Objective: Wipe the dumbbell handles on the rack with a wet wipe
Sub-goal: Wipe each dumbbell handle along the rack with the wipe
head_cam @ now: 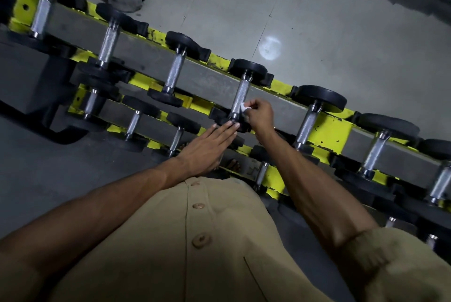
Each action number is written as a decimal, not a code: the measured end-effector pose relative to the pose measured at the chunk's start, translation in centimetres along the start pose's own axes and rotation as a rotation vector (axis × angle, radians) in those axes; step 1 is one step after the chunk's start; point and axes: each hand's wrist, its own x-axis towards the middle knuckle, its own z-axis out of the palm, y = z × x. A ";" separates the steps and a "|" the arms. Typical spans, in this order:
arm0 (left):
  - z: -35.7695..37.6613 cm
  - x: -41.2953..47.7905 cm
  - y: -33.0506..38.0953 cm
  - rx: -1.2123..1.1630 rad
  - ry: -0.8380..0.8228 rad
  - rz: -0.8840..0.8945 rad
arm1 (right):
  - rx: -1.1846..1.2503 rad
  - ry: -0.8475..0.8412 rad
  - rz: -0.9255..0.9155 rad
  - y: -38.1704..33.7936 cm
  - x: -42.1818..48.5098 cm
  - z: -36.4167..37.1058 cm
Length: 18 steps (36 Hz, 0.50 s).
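rack (pixel 334 128): yellow, chipped black | dumbbell heads (pixel 319 100): black | handles (pixel 240 96): knurled silver | wipe (pixel 244 107): white | shirt (pixel 219 240): tan

No legible text or markings.

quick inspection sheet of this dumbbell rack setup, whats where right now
surface: yellow rack, tiers of dumbbells resting across it
job's things: wet wipe pressed on a top-tier dumbbell handle near its lower end
clutter: nothing seen
hands: right hand pinches the wipe; left hand flat, fingertips touching that dumbbell's near head
cables: nothing seen
surroundings: grey concrete floor with a pale round light spot
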 end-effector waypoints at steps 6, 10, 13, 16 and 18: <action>-0.9 0.9 0.2 -0.008 0.026 -0.020 | -0.101 -0.099 -0.095 1.0 -1.4 -0.5; -3.0 2.7 1.0 -0.023 0.036 -0.098 | -0.008 -0.026 -0.033 0.8 -0.8 -2.2; -3.9 4.5 1.3 -0.007 0.027 -0.164 | 0.069 0.072 0.041 0.7 -0.4 -3.1; -4.9 5.9 1.4 -0.007 -0.009 -0.226 | 0.099 0.099 0.074 1.1 -0.5 -3.4; -5.4 6.8 1.3 -0.008 -0.031 -0.263 | 0.098 0.107 0.089 1.4 -0.7 -3.4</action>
